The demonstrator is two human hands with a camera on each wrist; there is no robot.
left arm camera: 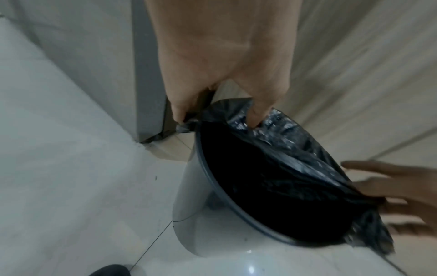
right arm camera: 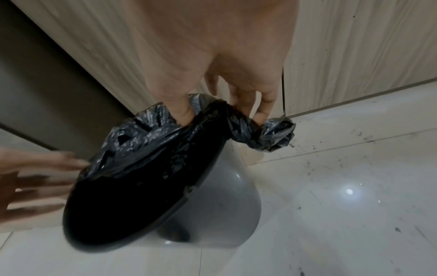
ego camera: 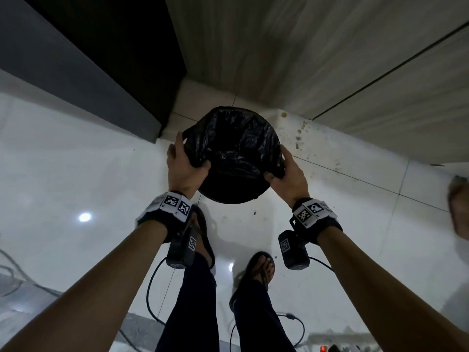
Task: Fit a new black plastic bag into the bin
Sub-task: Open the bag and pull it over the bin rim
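Note:
A round grey bin [ego camera: 229, 194] stands on the floor near a corner, with a crinkled black plastic bag [ego camera: 233, 141] hanging inside its mouth. My left hand [ego camera: 189, 158] grips the bag's edge at the left rim. In the left wrist view the left hand [left arm camera: 216, 117] has its thumb inside the bag [left arm camera: 283, 149] and fingers outside, above the bin's rim [left arm camera: 212, 177]. My right hand [ego camera: 278, 166] grips the bag at the right rim. In the right wrist view the right hand [right arm camera: 221, 114] holds a twisted bunch of bag [right arm camera: 146, 142] over the bin [right arm camera: 224, 205].
A dark cabinet [ego camera: 101, 59] stands left of the bin and wood-grain wall panels [ego camera: 330, 59] stand behind it. The glossy white tiled floor [ego camera: 76, 161] has stains [ego camera: 299, 138] right of the bin. My sandalled feet [ego camera: 261, 270] and trailing cables [ego camera: 152, 288] are below.

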